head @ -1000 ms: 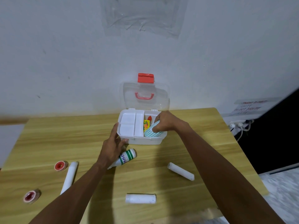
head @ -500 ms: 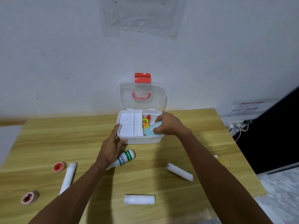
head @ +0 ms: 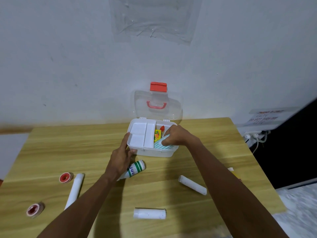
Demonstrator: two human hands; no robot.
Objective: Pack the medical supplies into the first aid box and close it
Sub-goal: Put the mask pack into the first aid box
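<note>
The white first aid box (head: 155, 152) stands open near the table's far edge, its clear lid (head: 157, 105) with a red latch upright against the wall. A white divided tray (head: 141, 135) fills its left half. My right hand (head: 175, 136) presses a teal striped packet (head: 161, 146) into the right half, beside a yellow packet (head: 157, 134) and a red-capped item (head: 162, 128). My left hand (head: 121, 158) holds the box's left front corner. A green-striped white bottle (head: 135, 170) lies under that hand.
White bandage rolls lie at the front middle (head: 150, 213), to the right (head: 193, 184) and to the left (head: 74, 189). Two red-cored tape rolls (head: 66, 177) (head: 34, 209) sit at the far left. A small item (head: 233, 171) shows behind my right forearm. A power strip (head: 253, 134) is beyond the table's right edge.
My right hand has pushed the teal striped packet lower into the box's right half. My left hand stays on the box's left front corner.
</note>
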